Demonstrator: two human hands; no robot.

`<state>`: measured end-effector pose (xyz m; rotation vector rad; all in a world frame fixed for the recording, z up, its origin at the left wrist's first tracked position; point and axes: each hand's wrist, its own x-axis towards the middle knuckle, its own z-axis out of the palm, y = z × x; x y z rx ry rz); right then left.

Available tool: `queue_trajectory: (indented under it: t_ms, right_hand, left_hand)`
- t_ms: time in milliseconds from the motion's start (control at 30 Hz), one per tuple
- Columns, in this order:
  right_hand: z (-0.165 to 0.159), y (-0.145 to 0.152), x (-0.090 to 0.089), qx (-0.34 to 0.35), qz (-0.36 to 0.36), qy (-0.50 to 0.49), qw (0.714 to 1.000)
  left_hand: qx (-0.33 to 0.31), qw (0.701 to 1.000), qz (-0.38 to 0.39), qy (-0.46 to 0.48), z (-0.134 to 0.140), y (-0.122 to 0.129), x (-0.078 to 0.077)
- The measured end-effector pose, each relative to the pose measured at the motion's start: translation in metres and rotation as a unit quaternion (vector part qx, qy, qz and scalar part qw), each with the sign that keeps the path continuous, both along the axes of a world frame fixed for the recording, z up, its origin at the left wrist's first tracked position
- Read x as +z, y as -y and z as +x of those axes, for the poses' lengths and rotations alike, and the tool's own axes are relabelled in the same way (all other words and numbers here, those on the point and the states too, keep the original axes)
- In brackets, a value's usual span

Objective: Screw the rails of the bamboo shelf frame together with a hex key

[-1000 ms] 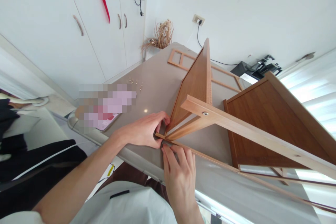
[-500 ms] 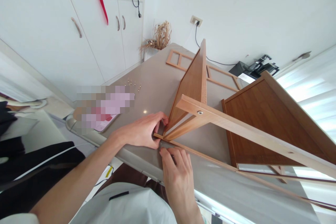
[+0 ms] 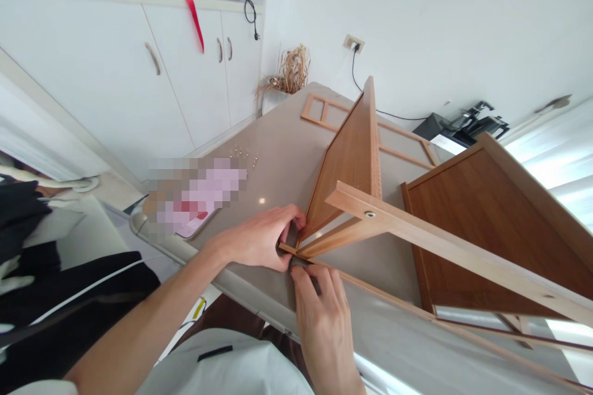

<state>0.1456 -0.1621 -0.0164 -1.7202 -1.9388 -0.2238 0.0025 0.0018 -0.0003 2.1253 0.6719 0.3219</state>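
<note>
A partly assembled wooden frame (image 3: 426, 244) lies on its side on the table, with two flat brown panels set upright in it: a near panel (image 3: 349, 157) and a larger panel (image 3: 500, 222) to the right. My left hand (image 3: 259, 239) curls around the lower left corner of the frame, thumb and fingers on either side of the rail end. Just below that joint, my right hand (image 3: 324, 305) has its thumb and fingertips pinched together against the rail's outer side. Whatever small piece is between them is too hidden to name. A round metal bolt head shows in the upper rail.
The beige table (image 3: 273, 160) carries several small brass-coloured fittings (image 3: 243, 154), a phone (image 3: 199, 225) partly blurred out, and ladder-like wooden frames (image 3: 319, 112) further back. Dried plants (image 3: 294, 68) stand at the far corner. A black appliance (image 3: 463, 123) sits behind the larger panel.
The view has shifted, so the whole scene sits slightly lower and further right. Both hands stay at the same frame corner, with the right fingertips moved only slightly.
</note>
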Motion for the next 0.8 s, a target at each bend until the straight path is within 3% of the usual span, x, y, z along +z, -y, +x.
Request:
queue_trajectory:
  t_ms: [800]
  right_hand:
    - [-0.005,-0.001,0.009,0.004,-0.017,0.031,0.999]
  left_hand:
    - [-0.007,1.0,0.018,0.002,0.0,0.001,0.003]
